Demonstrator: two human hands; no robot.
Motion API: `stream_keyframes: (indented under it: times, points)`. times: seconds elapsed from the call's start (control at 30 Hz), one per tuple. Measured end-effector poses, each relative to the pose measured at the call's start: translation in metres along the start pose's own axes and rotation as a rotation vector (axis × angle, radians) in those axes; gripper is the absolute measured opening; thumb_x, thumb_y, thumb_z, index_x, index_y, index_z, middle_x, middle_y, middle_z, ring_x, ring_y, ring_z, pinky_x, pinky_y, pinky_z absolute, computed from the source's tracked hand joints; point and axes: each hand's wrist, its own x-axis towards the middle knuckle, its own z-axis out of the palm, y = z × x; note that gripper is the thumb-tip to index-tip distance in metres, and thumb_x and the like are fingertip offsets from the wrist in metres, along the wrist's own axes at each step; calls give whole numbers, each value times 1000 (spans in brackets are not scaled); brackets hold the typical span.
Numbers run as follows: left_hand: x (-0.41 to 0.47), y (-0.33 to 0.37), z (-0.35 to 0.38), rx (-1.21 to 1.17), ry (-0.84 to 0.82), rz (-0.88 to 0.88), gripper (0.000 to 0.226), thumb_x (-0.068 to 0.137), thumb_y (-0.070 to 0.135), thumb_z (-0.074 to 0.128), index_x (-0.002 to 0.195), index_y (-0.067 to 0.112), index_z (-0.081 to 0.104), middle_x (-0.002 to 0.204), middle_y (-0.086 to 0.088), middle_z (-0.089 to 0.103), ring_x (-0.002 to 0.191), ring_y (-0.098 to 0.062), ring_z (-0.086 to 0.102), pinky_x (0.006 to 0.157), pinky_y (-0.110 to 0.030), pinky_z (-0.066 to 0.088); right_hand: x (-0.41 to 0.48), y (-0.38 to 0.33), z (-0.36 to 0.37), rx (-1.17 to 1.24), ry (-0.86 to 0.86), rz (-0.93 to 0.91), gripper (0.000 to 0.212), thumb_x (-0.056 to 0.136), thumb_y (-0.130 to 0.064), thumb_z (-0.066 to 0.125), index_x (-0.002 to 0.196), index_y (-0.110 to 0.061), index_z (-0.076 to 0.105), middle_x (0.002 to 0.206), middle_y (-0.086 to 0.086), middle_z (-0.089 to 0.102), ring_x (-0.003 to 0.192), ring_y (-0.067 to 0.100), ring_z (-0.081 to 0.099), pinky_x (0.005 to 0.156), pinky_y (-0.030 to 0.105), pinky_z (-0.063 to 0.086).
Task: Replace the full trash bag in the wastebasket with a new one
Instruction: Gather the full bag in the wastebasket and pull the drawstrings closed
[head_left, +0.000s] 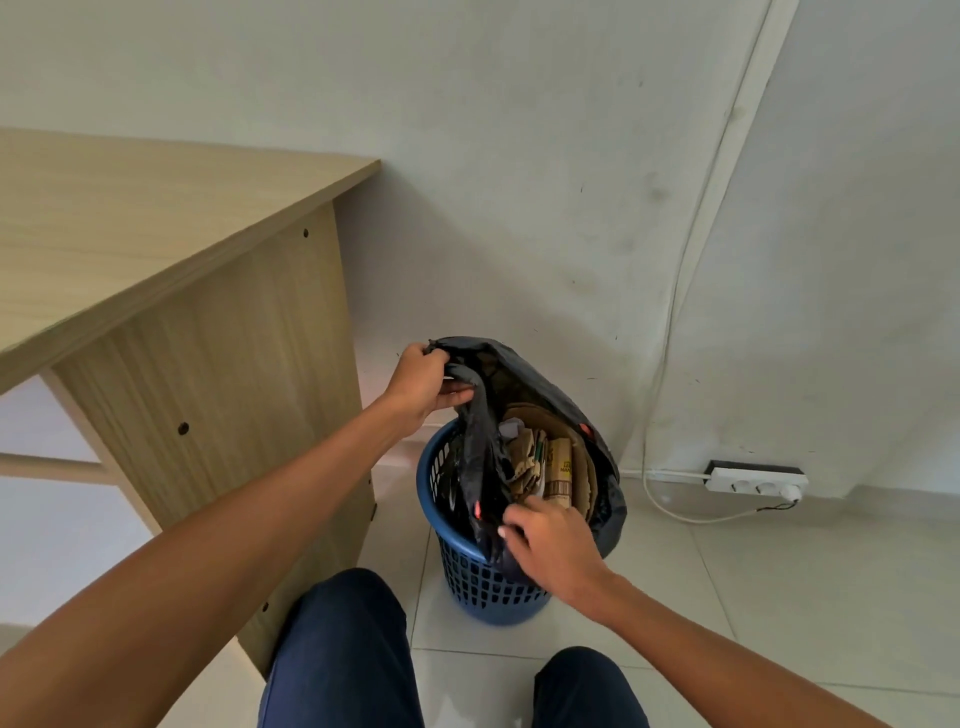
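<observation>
A blue mesh wastebasket (478, 587) stands on the tiled floor by the wall. Inside it sits a black trash bag (540, 379) stuffed with brown cardboard scraps (550, 467). My left hand (423, 382) grips a bunched part of the bag's rim, lifted above the basket's left side. My right hand (550, 540) rests at the basket's near rim, its fingers pinching the black plastic there. The bag's far edge stands pulled up high against the wall.
A light wooden desk (156, 234) stands close on the left of the basket. A white power strip (756, 480) with a cable lies on the floor at the right by the wall. My knees in dark trousers (337, 649) are just below the basket.
</observation>
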Motion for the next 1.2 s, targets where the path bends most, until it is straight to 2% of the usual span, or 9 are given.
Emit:
stream_keyframes:
  times: [0.07,0.2,0.37,0.63,0.83,0.9,1.0,1.1,1.2]
  points:
    - [3,0,-4,14,14,16,30,103,11,44,132,3,44,119,-20,63,84,-27,71,64,-34,61,7,2,-13,199,93,40,16,97,-36,47,97,-28,61,92,-9,64,84,13,63,75,37,53]
    - [3,0,-7,43,21,48,29,103,9,44,131,3,44,118,-21,63,94,-29,70,81,-48,62,19,-8,-41,718,-116,200,9,94,-37,52,100,-32,56,90,-9,69,80,14,66,79,43,56]
    - [1,1,-3,1,9,38,29,103,6,41,133,2,42,122,-23,60,104,-33,68,83,-49,61,17,-33,-37,462,-153,179,81,69,-92,48,120,-31,57,110,-12,71,99,9,66,88,34,54]
    - [5,9,-14,19,65,58,26,103,0,34,126,1,46,118,-23,61,97,-32,69,71,-40,62,17,-18,-46,379,-227,241,21,87,-36,66,98,-22,55,90,-3,67,84,18,65,81,40,56]
    - [4,18,-17,-14,25,54,34,102,6,44,136,0,45,132,-26,58,94,-30,71,75,-41,63,18,-1,-93,440,-156,242,16,91,-30,70,84,-21,58,75,7,68,62,15,58,67,35,55]
    - [-9,20,-10,174,-83,163,62,101,37,54,153,18,26,152,-18,41,121,-30,59,96,-48,55,28,-1,-112,435,-96,215,10,94,-31,65,87,-25,61,78,2,70,68,16,66,72,38,57]
    - [-38,17,9,604,-278,465,109,77,70,66,155,46,-6,165,-1,-9,147,-26,8,115,-51,16,49,-3,-144,412,-52,183,9,96,-27,62,88,-24,63,79,-2,70,73,19,69,73,38,58]
    - [-50,1,25,1018,-461,658,116,63,71,78,153,53,7,159,2,-36,148,-31,-26,117,-63,0,64,-6,-174,401,-30,164,11,95,-23,63,87,-15,67,75,2,71,71,25,69,72,41,58]
    - [-50,-16,35,907,-382,689,75,74,64,76,138,41,44,165,4,-14,153,-22,-14,120,-62,11,72,-10,-198,320,-26,128,10,92,-21,66,86,-14,69,75,2,71,73,26,69,72,42,58]
